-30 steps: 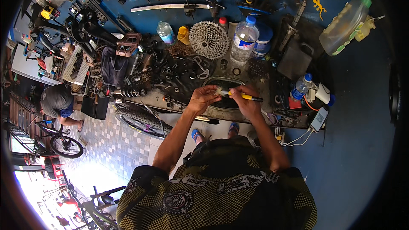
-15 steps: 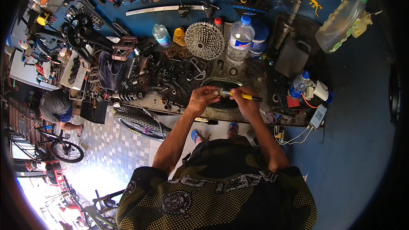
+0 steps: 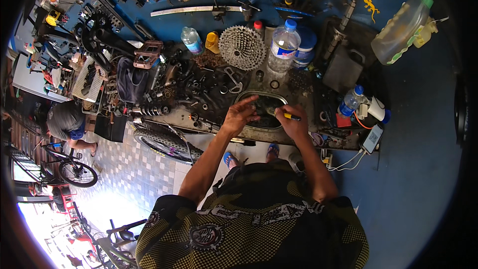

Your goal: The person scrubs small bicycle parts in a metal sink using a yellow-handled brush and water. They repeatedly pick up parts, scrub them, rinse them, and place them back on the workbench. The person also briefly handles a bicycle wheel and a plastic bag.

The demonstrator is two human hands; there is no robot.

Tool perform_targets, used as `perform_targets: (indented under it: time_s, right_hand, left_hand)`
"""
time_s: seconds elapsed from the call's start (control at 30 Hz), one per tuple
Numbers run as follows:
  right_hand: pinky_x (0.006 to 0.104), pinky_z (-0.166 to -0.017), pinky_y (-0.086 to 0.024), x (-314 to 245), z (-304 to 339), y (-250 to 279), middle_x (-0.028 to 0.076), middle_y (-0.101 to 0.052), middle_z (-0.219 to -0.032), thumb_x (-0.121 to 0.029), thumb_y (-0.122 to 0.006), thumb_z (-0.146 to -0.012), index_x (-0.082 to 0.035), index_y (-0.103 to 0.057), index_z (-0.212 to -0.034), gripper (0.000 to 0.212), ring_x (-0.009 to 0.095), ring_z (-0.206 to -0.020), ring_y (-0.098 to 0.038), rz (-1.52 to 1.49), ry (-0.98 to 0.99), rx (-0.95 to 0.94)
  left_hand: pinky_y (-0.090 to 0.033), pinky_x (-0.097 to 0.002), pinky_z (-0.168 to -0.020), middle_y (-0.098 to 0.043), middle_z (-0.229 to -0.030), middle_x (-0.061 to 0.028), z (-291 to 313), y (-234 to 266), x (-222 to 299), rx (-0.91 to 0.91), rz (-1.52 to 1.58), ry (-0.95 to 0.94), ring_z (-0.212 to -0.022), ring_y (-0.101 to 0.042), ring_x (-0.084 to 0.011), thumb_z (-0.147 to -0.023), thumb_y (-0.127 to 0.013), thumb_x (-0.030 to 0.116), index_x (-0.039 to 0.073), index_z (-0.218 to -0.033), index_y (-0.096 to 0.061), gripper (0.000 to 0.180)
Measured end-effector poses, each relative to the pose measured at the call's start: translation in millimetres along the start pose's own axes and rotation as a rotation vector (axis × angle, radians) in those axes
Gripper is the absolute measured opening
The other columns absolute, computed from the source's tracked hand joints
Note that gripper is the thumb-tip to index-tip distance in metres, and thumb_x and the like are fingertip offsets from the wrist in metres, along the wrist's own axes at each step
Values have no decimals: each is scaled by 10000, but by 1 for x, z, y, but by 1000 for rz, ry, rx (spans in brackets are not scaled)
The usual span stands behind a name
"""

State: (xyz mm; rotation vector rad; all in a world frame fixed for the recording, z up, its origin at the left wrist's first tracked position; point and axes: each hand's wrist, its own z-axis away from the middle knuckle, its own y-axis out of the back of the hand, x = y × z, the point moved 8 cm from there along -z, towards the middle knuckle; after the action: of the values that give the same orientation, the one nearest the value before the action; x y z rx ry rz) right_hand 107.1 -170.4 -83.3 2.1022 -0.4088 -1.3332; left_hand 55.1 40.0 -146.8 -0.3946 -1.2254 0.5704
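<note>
One oval tray [image 3: 269,93]. Left hand [image 3: 240,115] over its left side, fingers spread, hold unclear; right hand [image 3: 296,123] gripping one yellow-black brush [image 3: 293,117] above tray's right side. One blue-labelled bottle [image 3: 284,50] beyond tray.

Pictured at one crowded bench [image 3: 303,98] are two bare hands, one left hand [image 3: 239,118] and one right hand [image 3: 296,124], with one yellow-and-black-handled tool [image 3: 292,117], one oval tray [image 3: 271,94] and one bicycle cassette [image 3: 242,47]. Around them stand two blue-capped clear bottles [image 3: 283,52], one red-capped bottle [image 3: 258,26], one green-capped jug [image 3: 402,34], one blue tub [image 3: 305,47] and one yellow lizard figure [image 3: 371,9]. Also seen are one phone [image 3: 372,138], two blue sandals [image 3: 227,159] and one other person [image 3: 66,121], while the loose small parts [image 3: 201,83] are too numerous to count.
</note>
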Motion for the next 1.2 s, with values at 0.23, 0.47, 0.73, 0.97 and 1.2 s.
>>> perform_targets:
  time_s: [0.23,0.47,0.73,0.97,1.2]
  right_hand:
    - [400,-742,-500,5,14,2,59,-694,-735,-294,-782,-931,-93,-761,-837,223,266,-776,-612,186,34,-53]
    - [382,-780,-513,-40,-5,0,87,-720,-790,-320,-736,-987,-49,-764,-890,289,251,-841,-647,-302,-112,-79]
    - [380,-771,-501,-34,-5,-8,81,-724,-818,-352,-731,-1008,-46,-769,-917,321,231,-816,-636,-332,-65,-42]
    - [320,-747,-535,-10,4,-26,74,-744,-819,-342,-688,-1050,-13,-750,-937,353,169,-807,-713,-624,-266,-57]
    - [267,-657,-549,35,18,-53,43,-739,-891,-271,-674,-1068,-18,-739,-1156,276,98,-691,-674,-633,-314,-142]
  left_hand:
    - [-661,-390,-912,-634,-1137,-73,1,7,-9,67,-137,19,-1032,-720,-200,-974,-695,-54,-54,-1350,-644,380]
    - [-656,-308,-720,-730,-1019,-98,11,-20,31,109,-958,-199,-858,-758,-174,-880,-790,-5,-103,-1220,-690,367]
    - [-644,-303,-704,-794,-959,-128,16,-6,35,150,-814,-277,-828,-771,-163,-907,-762,1,-94,-1218,-684,334]
    - [-646,-311,-742,-798,-982,-138,19,-1,37,115,-811,-283,-854,-766,-164,-927,-758,6,-94,-1254,-665,354]
    - [-616,-314,-757,-783,-1029,-115,17,2,40,73,-824,-385,-890,-737,-142,-944,-790,67,25,-1314,-675,389]
